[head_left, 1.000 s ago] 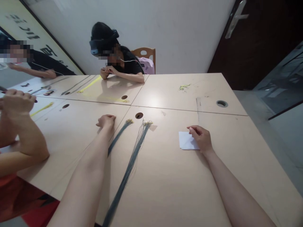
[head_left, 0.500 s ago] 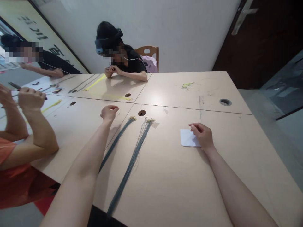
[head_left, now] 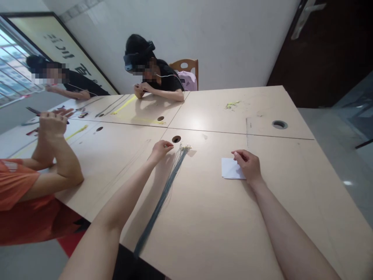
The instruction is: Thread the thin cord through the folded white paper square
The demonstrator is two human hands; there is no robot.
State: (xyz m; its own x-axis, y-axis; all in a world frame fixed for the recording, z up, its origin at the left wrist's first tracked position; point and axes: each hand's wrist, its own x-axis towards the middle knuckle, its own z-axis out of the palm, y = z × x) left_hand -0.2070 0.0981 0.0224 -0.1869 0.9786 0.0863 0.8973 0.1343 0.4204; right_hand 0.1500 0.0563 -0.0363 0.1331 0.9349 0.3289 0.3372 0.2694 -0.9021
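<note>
While the left hand (head_left: 161, 149) lies out over the table (head_left: 210, 217) with its fingers drawn together, a small gold speck shows at the fingertips; whether anything is pinched there cannot be told. The wires (head_left: 163, 194), a thin blue-grey bundle, lie just beside this hand at its 3 o'clock. Their gold tips (head_left: 185, 147) fan out near the fingertips, and the bundle runs from there toward 7 o'clock, alongside the forearm, to the near edge of the table. A hole (head_left: 176, 139) in the tabletop sits at 1 o'clock from the left hand, between it and the tips.

The right hand (head_left: 247, 165) is well apart from the left, at its 3 o'clock, beyond the wires. It is loosely curled and rests on the right edge of a white paper (head_left: 229, 169), which lies flat at the hand's 9 o'clock. Thumb and forefinger meet over the paper's far corner, but whether they grip it cannot be told.

Farther out, a second hole (head_left: 279, 124) lies at 1 o'clock from the right hand, and yellow scraps (head_left: 232, 104) lie at 12 o'clock.

At 9 o'clock a co-worker in orange (head_left: 20, 202) has both forearms raised. At 11 o'clock another person in black (head_left: 163, 79), wearing a headset, leans on the table with yellow wires (head_left: 125, 104) beside them, and a chair (head_left: 186, 64) stands behind. A dark door (head_left: 329, 50) fills the 2 o'clock corner.
</note>
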